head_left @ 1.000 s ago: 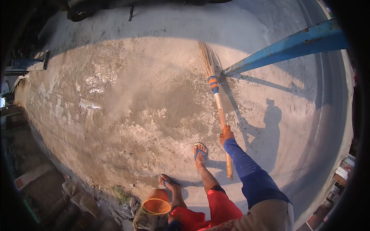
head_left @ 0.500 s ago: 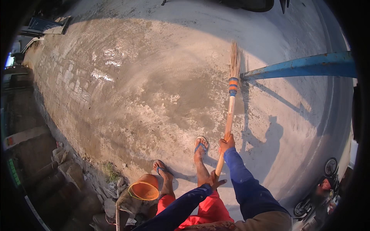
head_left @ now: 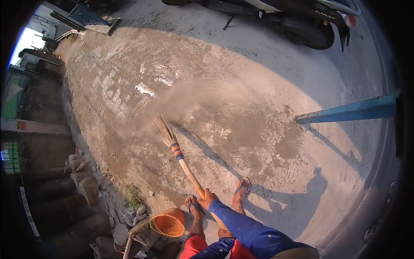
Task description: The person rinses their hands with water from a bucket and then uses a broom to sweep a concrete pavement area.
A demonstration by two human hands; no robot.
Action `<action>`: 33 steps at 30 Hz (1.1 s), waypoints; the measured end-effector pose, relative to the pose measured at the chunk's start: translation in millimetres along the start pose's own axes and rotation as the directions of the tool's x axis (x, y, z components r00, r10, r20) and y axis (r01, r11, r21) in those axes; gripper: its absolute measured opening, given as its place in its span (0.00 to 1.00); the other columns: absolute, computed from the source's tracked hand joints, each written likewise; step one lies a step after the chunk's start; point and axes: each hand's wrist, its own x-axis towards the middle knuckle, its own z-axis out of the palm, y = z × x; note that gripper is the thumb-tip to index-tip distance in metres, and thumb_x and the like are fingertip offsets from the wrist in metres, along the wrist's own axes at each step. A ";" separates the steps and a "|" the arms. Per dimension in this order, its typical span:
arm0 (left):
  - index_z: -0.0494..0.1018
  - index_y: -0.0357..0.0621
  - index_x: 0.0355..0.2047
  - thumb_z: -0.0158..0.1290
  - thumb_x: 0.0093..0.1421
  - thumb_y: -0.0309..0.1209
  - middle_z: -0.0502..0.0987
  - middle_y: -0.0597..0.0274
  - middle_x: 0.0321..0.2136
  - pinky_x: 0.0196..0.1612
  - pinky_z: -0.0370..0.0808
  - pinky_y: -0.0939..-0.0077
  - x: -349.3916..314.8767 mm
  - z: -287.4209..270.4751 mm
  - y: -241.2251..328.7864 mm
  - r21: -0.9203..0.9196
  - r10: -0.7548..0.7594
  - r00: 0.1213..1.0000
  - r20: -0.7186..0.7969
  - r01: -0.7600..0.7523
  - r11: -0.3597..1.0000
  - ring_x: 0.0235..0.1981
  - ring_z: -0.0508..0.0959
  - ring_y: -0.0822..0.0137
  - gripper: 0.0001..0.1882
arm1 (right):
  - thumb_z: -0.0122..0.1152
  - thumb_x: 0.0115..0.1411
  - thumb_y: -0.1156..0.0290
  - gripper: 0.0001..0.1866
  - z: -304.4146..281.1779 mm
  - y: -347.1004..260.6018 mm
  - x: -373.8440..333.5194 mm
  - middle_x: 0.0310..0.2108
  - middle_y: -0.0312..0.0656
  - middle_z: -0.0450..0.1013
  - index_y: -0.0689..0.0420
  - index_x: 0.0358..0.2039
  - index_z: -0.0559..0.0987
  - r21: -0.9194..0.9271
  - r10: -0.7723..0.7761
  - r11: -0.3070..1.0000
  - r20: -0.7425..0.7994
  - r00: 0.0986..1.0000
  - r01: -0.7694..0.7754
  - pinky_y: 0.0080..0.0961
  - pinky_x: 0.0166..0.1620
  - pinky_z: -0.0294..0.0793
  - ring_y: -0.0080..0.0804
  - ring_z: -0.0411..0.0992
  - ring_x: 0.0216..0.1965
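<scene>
I hold a long-handled stick broom [head_left: 189, 174] with stiff straw-coloured bristles and a blue-and-orange banded collar. My right hand [head_left: 208, 199] is wrapped round the wooden handle partway down. Close to my body, my left hand [head_left: 225, 233] is closed at the handle's near end, partly covered by my right sleeve. The bristles point away to the far left, low over the sandy, dusty ground [head_left: 241, 151], and a haze of dust hangs around their tips. Whether the tips touch the ground is hard to tell.
An orange bucket [head_left: 169, 223] stands left of my feet, beside broken stones [head_left: 88, 188] along the edge. A blue metal post [head_left: 345, 112] rises at right. A parked motorbike [head_left: 297, 26] is at the far side. Wet, shiny paving [head_left: 145, 90] lies at far left.
The broom has swung from right to left across the ground, both hands still on it. Dust has risen by the bristles. My view has shifted, showing more of the motorbike.
</scene>
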 end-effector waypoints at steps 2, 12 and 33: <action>0.70 0.38 0.33 0.56 0.50 0.23 0.75 0.62 0.23 0.26 0.74 0.73 -22.5 -24.0 15.2 0.053 -0.076 0.995 0.057 0.073 0.996 0.22 0.76 0.69 0.10 | 0.63 0.49 0.62 0.28 -3.6 -3.1 -28.5 0.27 0.54 0.73 0.58 0.45 0.60 0.289 -0.016 0.957 -0.019 1.000 0.021 0.36 0.30 0.76 0.44 0.75 0.26; 0.71 0.38 0.31 0.55 0.49 0.27 0.71 0.66 0.16 0.15 0.66 0.76 200.8 36.4 25.6 0.425 -0.128 0.910 0.393 -0.057 0.903 0.12 0.70 0.73 0.09 | 0.57 0.51 0.71 0.30 -82.7 17.3 167.2 0.33 0.55 0.72 0.57 0.52 0.54 0.280 0.357 0.923 -0.377 0.855 -0.262 0.35 0.27 0.78 0.45 0.76 0.27; 0.70 0.39 0.19 0.62 0.46 0.29 0.69 0.63 0.10 0.11 0.64 0.74 180.7 -162.9 86.3 0.224 -0.381 0.900 0.212 0.335 0.915 0.08 0.68 0.70 0.11 | 0.59 0.48 0.68 0.37 131.5 -74.4 141.8 0.41 0.63 0.70 0.63 0.54 0.50 0.005 0.315 0.949 -0.107 0.943 -0.316 0.36 0.48 0.74 0.52 0.73 0.43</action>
